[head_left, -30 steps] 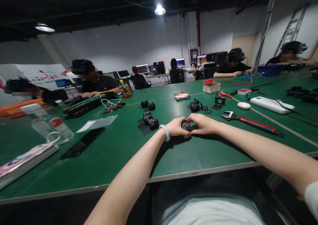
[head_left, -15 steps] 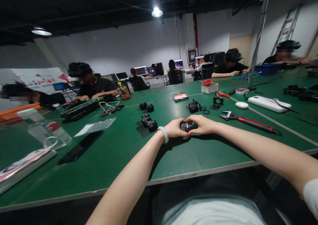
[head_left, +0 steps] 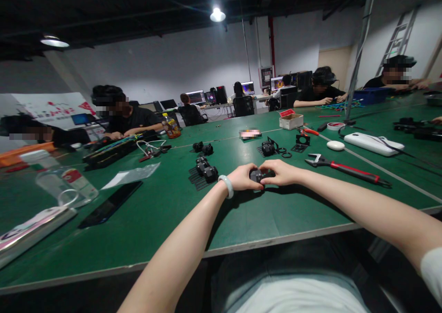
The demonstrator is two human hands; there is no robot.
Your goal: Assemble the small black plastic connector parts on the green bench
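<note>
My left hand [head_left: 242, 178] and my right hand [head_left: 281, 172] meet over the green table [head_left: 165, 211], fingers curled around a small black part [head_left: 257, 176] held between them just above the surface. A pale bangle sits on my left wrist. Left of my hands lie more black parts [head_left: 206, 169] on a black comb-like piece. Further back sit another black part [head_left: 268, 148] with loose rings and a black bracket [head_left: 304, 141].
An adjustable wrench with a red handle [head_left: 345, 168] lies right of my hands. A phone [head_left: 110, 204], plastic bag [head_left: 133, 174] and water bottle [head_left: 64, 184] lie at left. A white device [head_left: 375, 143], small box [head_left: 292, 121] and pole [head_left: 357, 55] stand back right. Other people work around the table.
My hands have stayed together on the small black part, with the fingers shifting slightly. The view has drifted a little.
</note>
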